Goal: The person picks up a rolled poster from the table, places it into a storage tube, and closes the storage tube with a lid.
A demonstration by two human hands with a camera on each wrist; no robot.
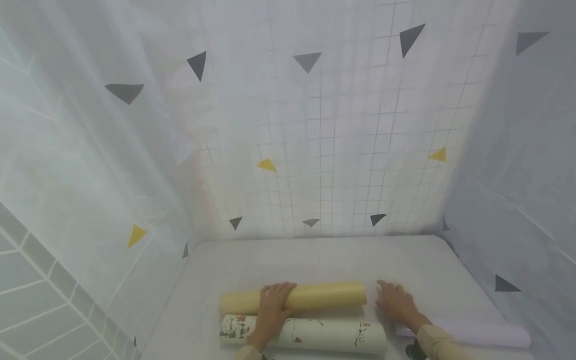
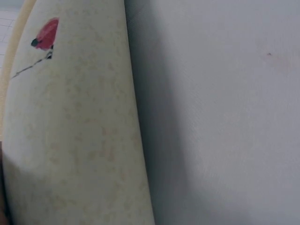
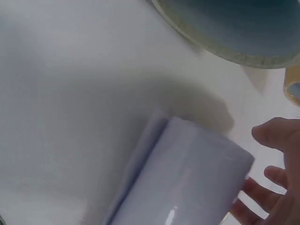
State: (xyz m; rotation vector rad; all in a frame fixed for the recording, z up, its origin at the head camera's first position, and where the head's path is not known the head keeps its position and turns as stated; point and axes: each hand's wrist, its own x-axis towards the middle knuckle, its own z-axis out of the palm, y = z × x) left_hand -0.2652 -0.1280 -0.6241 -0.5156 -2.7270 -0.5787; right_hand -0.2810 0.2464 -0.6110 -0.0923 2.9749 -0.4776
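Observation:
My left hand [image 1: 271, 306] rests across the yellow roll [image 1: 328, 296], with its fingers over the top and the wrist above the patterned roll [image 1: 324, 335]. That cream roll carries red and dark painted motifs and lies just in front of the yellow one; its mottled surface [image 2: 89, 122] fills the left of the left wrist view. To the right, my right hand [image 1: 398, 302] is beside the near end of a glossy pale lavender roll [image 3: 187, 173], thumb apart and fingers loosely bent. Something yellowish shows behind its fingers, too little to identify.
All the rolls lie on a white surface [image 1: 315, 255] with rounded back corners. Pale sheeting [image 1: 306, 190] with dark and yellow triangles hangs behind and on both sides. A dark round object [image 1: 414, 350] shows by the right wrist.

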